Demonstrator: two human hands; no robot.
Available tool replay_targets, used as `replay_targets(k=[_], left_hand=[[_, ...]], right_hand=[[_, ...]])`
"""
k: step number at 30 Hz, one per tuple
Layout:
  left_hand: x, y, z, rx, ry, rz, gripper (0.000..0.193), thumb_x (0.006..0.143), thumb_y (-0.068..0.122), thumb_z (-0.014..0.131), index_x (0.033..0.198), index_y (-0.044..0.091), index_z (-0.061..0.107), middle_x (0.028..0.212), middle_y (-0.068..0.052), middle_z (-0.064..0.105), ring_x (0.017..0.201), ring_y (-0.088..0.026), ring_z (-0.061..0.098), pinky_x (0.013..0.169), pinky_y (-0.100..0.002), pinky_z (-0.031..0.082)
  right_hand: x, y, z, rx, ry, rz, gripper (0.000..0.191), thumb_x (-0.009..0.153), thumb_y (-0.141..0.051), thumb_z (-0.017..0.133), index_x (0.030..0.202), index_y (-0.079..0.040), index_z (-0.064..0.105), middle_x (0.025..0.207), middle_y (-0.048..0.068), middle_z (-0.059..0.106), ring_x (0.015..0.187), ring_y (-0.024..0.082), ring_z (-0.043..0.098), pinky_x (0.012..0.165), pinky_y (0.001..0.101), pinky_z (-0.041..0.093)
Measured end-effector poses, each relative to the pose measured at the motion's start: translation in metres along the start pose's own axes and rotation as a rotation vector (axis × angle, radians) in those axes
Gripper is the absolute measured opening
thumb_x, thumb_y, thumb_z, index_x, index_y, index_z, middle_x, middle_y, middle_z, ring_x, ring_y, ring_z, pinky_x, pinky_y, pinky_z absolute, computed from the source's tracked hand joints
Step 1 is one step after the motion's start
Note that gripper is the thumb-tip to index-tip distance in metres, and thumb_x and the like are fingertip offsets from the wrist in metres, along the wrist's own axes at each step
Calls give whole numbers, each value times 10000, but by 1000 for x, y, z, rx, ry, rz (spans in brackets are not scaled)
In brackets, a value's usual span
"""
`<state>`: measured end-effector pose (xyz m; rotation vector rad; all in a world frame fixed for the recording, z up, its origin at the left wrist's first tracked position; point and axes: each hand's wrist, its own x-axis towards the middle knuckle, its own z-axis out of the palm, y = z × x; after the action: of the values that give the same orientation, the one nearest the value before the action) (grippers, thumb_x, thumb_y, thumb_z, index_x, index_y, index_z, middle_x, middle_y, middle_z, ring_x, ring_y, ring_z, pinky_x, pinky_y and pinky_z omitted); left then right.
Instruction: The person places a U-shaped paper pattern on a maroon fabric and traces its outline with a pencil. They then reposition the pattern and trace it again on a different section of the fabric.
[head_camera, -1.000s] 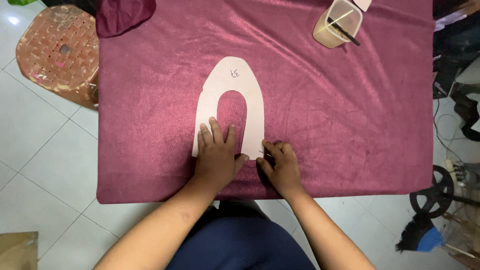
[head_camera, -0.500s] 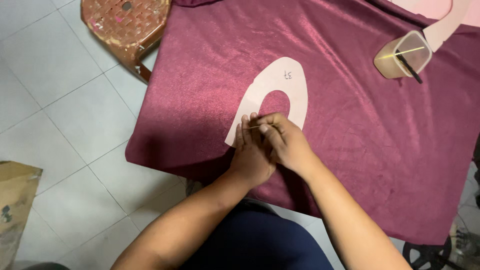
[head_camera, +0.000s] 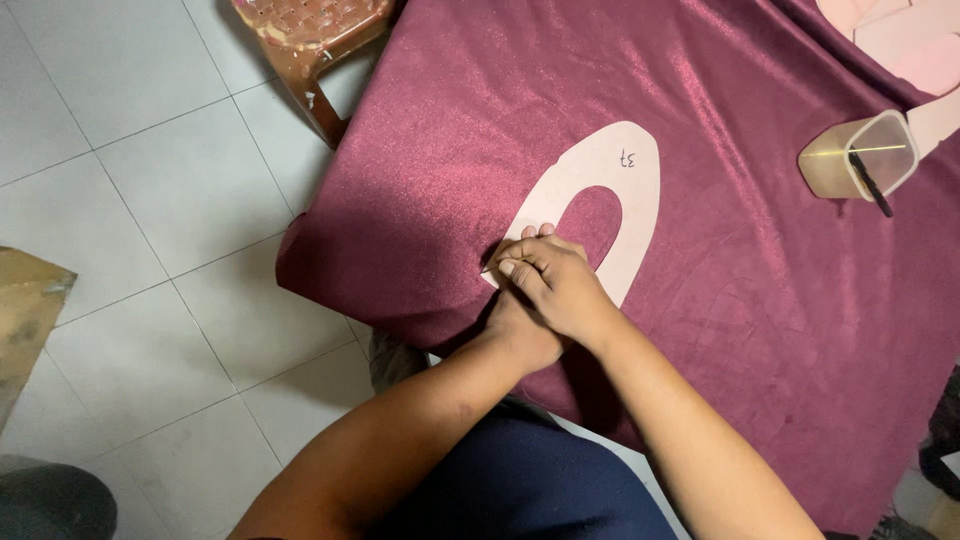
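On the maroon cloth (head_camera: 700, 300) lies a pale horseshoe-shaped paper pattern (head_camera: 640, 190), its rounded top pointing to about 1 o'clock and its open legs to 7 o'clock. At the tip of the leg nearer 7 o'clock both hands meet. The right hand (head_camera: 555, 285) lies on top, fingers curled tight around a thin dark pen-like tool (head_camera: 490, 268) whose tip touches the pattern's edge. The left hand (head_camera: 520, 330) sits under it, mostly hidden, with fingertips pressing on the paper; whether it grasps anything I cannot tell.

At 2 o'clock from the pattern, well apart, a clear plastic cup (head_camera: 860, 155) lies tipped on the cloth with a dark stick in it. More pale cut pieces (head_camera: 900, 40) lie at 1 o'clock. A brown plastic stool (head_camera: 310, 30) stands on the tiled floor (head_camera: 150, 200) at 11 o'clock.
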<state>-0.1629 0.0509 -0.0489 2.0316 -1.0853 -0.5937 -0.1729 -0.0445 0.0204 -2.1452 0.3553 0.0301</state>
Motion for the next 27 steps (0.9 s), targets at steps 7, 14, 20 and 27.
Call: replay_targets(k=[7,14,20,27], left_hand=[[12,17,-16,528,-545,16,791,998,418,478,1600,-18,210,1668,-286,143,1541,-516,61,1215,-695,-12],[8,7,-7,321,-118,88,877,922,423,511,1598,-2,150,1669,-287,93,1550,-485,63,1263,-623,25],[6,1,9,490,-201,26,886,945,414,507,1605,-23,110,1662,-312,73,1537,-508,39,1248,-607,32],[10,13,-4,480,-233,24,865,955,428,498,1603,-16,136,1656,-301,101,1526,-509,37,1229,-630,11]], right_hand=[[13,5,-16,-314,98,-85,118,966,-199,685,972,-91,731,960,93,750,935,324,652,938,445,432],[-2,0,-8,-296,32,-183,126,941,-215,699,970,-95,721,976,92,738,997,311,652,964,431,415],[-10,7,3,-230,40,-157,105,942,-212,696,943,-109,720,957,76,740,990,289,669,974,424,418],[-7,5,2,-208,74,-140,106,950,-194,685,948,-91,708,935,70,744,951,285,663,966,425,411]])
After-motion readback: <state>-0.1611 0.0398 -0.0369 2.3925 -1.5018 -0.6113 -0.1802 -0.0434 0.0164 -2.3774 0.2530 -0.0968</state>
